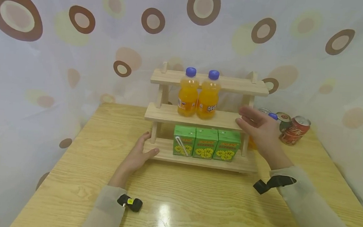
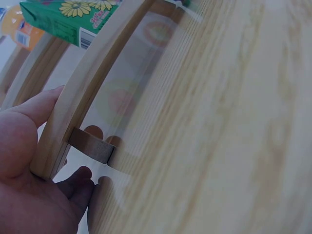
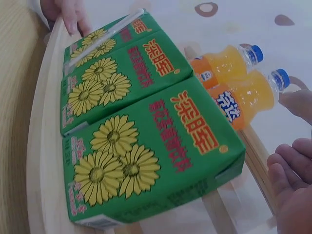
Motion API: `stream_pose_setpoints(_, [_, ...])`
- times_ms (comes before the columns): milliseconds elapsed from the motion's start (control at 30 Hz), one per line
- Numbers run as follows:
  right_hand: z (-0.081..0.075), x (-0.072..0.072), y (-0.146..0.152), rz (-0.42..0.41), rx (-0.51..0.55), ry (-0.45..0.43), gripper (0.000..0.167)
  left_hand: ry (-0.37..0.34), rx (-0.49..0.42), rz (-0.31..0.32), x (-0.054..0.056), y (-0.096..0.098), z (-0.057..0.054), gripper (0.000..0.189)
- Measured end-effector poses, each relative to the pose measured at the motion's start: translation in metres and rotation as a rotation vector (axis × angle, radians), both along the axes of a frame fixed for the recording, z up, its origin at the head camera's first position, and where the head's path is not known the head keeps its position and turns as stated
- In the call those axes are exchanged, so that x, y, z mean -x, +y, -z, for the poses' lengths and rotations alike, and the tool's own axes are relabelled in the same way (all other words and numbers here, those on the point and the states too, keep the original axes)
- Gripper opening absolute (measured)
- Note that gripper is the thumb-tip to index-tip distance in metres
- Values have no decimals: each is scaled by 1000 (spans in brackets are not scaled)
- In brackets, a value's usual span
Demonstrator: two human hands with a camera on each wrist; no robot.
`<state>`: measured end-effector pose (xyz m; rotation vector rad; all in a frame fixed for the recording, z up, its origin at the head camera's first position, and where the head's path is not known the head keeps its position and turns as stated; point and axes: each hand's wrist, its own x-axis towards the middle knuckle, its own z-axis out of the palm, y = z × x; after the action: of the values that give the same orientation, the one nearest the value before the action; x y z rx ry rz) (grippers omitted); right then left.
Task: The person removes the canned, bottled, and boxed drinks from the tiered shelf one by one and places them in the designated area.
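A three-tier wooden display shelf (image 1: 165, 116) stands on the table. My left hand (image 1: 138, 156) grips the left end of its bottom board, thumb on top and fingers beneath, as the left wrist view shows. My right hand (image 1: 260, 129) is at the right end of the middle board, fingers loosely bent and holding nothing. Two orange soda bottles (image 1: 208, 97) with blue caps stand side by side on the middle board. Three green drink cartons (image 3: 161, 146) with yellow flowers stand in a row on the bottom board; the leftmost has a straw (image 1: 181, 146) on its front.
Behind my right hand, several cans, including a red can (image 1: 295, 130), stand on the table (image 1: 194, 199) beside another blue-capped bottle (image 1: 273, 116), mostly hidden. A patterned cloth (image 1: 87, 61) hangs close behind the shelf.
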<state>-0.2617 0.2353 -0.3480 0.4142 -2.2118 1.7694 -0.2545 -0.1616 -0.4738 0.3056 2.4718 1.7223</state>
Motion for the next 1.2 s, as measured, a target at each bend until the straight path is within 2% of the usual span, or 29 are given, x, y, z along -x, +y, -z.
stream_pose_setpoints(200, [-6, 7, -11, 9, -66, -16, 54, 9, 5, -7, 1, 0, 2, 73])
stream_pose_setpoints(467, [-14, 16, -26, -11, -70, -9, 56, 7, -1, -1, 2, 0, 2, 73])
stream_pose_setpoints(700, [-20, 24, -35, -50, -69, -41, 56, -34, -14, 29, -13, 4, -29, 73])
stream_pose_setpoints(967, [-23, 39, -45, -65, -81, -47, 57, 7, 3, 10, -1, -1, -1, 74])
stream_pose_setpoints(1200, [-28, 51, -54, -70, -49, -98, 64, 26, 8, -5, 1, 0, 3, 73])
